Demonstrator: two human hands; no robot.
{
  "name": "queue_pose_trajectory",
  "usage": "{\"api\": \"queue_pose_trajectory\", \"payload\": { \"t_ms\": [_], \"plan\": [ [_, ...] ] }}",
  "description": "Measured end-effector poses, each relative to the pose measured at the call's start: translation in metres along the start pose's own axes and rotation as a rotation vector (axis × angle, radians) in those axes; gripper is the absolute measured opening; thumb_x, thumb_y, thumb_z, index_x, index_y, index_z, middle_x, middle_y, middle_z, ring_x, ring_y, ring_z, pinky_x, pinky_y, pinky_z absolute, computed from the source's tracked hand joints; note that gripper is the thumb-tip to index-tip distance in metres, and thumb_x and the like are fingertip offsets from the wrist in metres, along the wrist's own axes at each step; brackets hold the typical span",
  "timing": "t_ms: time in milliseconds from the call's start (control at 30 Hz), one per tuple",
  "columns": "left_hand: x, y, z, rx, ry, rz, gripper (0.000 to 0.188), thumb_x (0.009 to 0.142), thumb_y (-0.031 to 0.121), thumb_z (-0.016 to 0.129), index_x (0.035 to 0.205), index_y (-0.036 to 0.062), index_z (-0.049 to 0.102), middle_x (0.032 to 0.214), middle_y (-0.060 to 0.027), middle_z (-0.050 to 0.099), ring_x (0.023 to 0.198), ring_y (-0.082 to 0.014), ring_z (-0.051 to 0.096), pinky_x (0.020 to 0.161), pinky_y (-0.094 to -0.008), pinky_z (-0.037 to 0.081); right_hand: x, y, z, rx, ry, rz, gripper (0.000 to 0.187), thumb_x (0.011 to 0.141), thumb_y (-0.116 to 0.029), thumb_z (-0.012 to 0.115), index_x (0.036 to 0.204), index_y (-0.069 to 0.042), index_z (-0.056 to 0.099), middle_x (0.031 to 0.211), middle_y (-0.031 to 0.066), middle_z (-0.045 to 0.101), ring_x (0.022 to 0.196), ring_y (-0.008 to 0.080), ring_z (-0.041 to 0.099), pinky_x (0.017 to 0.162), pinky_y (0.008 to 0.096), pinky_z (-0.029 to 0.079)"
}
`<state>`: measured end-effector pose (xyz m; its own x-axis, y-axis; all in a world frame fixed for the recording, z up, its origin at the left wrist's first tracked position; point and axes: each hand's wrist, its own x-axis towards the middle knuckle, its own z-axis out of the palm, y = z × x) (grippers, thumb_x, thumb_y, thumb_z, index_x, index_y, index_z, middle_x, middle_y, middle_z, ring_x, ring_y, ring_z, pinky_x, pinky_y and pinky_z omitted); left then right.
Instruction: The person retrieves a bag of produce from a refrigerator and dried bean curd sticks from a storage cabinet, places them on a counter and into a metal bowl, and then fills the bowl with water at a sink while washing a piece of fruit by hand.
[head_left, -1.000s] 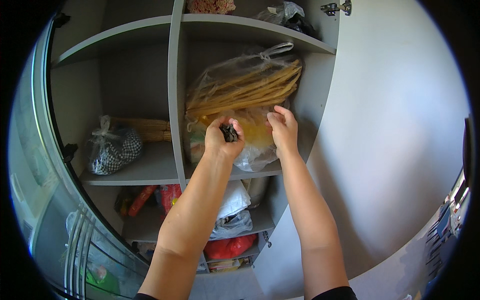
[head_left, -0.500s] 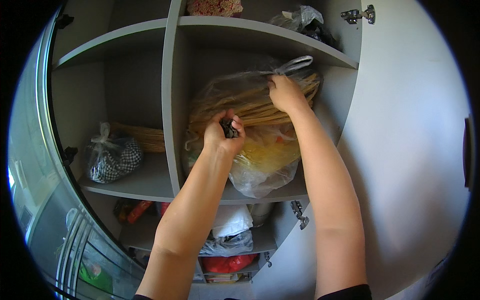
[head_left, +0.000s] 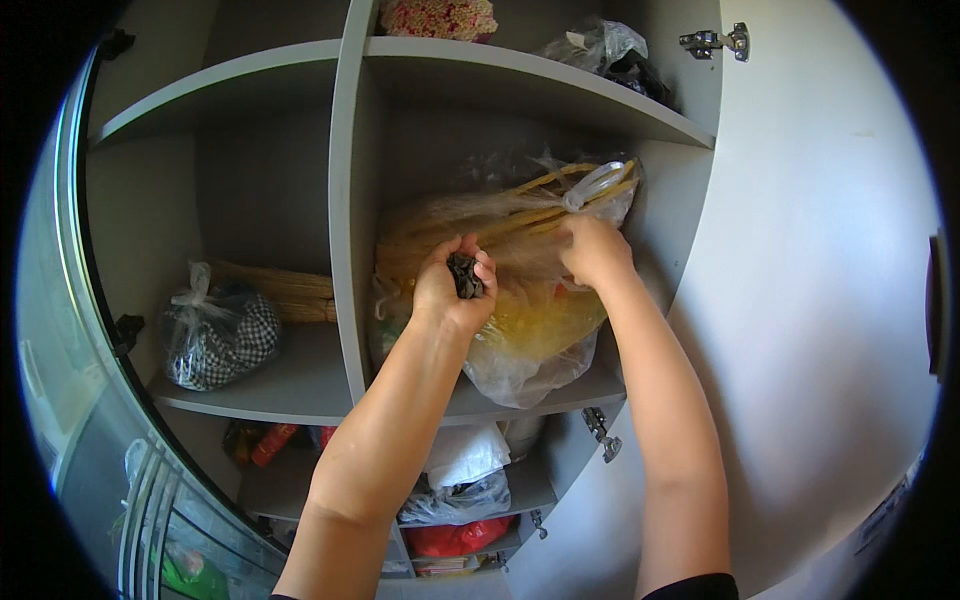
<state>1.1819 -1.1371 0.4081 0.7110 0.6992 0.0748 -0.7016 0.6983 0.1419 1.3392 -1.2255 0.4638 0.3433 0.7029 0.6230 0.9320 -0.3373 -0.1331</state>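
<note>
"What's the left hand [head_left: 450, 292] doing?"
"Curled around dark flakes [head_left: 465, 276], mid-frame."
"And the right hand [head_left: 597, 252]?"
"At the clear bag [head_left: 515, 228], right of centre; I can't tell whether it grips."

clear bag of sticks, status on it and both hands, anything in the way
Left hand cupped around dark pieces. Right hand at clear bag of sticks, grip unclear. Bag lies in open cupboard; left hand partly hides it.
</note>
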Motion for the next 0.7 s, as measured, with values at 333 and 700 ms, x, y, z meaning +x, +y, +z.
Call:
{"api": "queue_pose_trajectory", "payload": {
  "t_ms": [333, 700],
  "plan": [
    [0.017, 0.010, 0.006, 0.052, -0.058, 0.048, 0.015, 0.084, 0.014, 0.053, 0.090, 0.0020, 0.059, 0.075, -0.0036, 0.052, 0.065, -0.0145, 0.053, 0.047, -0.0184, 0.045, 0.004, -0.049, -0.010, -0.118, 0.447, -0.410, 0.013, 0.077, -0.005, 0.053, 0.082, -0.004, 0.064, 0.090, 0.0172, 0.063, 0.080, 0.0339, 0.062, 0.069, 0.0402, 0.051],
    [0.033, 0.009, 0.050, 0.010, -0.007, 0.045, 0.010, 0.085, 0.015, 0.051, 0.080, 0.0063, 0.050, 0.073, -0.0026, 0.051, 0.061, -0.0142, 0.051, 0.049, -0.0202, 0.043, 0.068, -0.019, -0.028, -0.507, 0.220, -0.064, 0.022, 0.081, -0.003, 0.048, 0.094, -0.004, 0.065, 0.097, 0.0167, 0.063, 0.092, 0.0306, 0.062, 0.077, 0.0392, 0.051]
  ]
}}
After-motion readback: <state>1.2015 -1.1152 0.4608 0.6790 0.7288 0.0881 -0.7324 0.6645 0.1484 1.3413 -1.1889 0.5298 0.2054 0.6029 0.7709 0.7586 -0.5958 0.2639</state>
